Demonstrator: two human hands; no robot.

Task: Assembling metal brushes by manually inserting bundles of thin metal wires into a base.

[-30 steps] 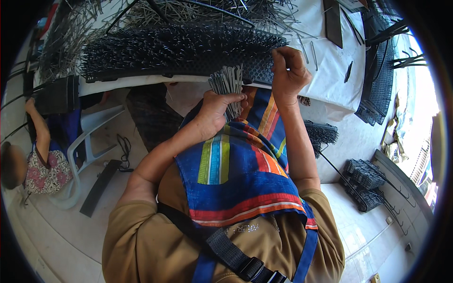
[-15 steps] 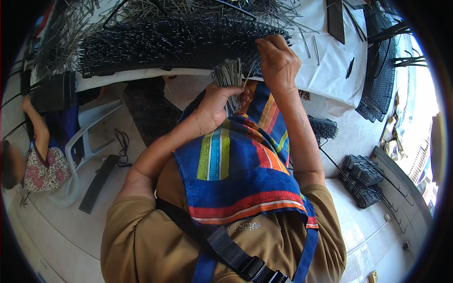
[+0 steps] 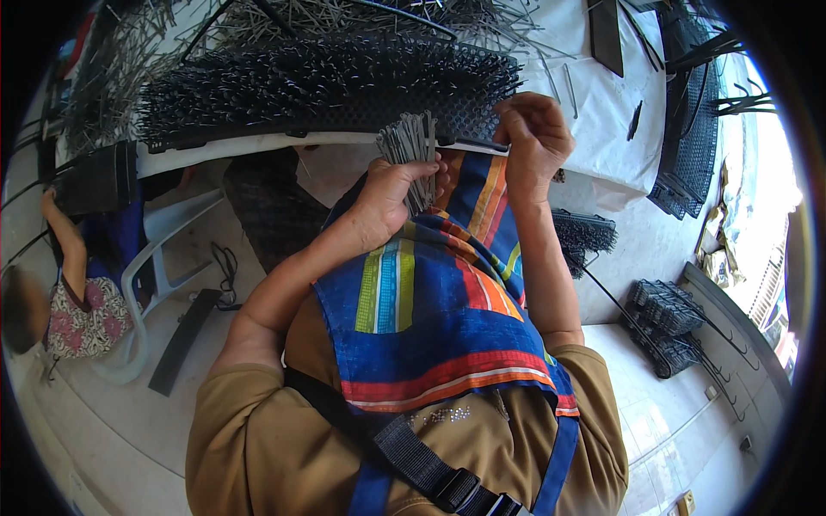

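Observation:
My left hand (image 3: 391, 191) is wrapped round an upright bundle of thin grey metal pins (image 3: 408, 142), held just in front of the table edge. To its right, my right hand (image 3: 538, 138) is raised by the right end of a long black perforated rack (image 3: 460, 116). Its fingers are bent, with a gap between thumb and forefinger, and no object shows in them. Dense rows of dark pins (image 3: 301, 82) stand up from the rack's mesh. At the right end near my right hand, some of the mesh is bare.
Loose metal pins (image 3: 129, 64) lie heaped behind the rack on the white-covered table (image 3: 607, 155). More black racks (image 3: 684, 146) hang at the right. Bundled dark wirework (image 3: 662, 310) sits on the floor. Another person (image 3: 86, 301) is at the left beside a pale plastic chair (image 3: 159, 249).
My right hand has moved down and right, away from the rack's right end, and its pinched fingers have parted. My left hand keeps the bundle, shifted slightly left.

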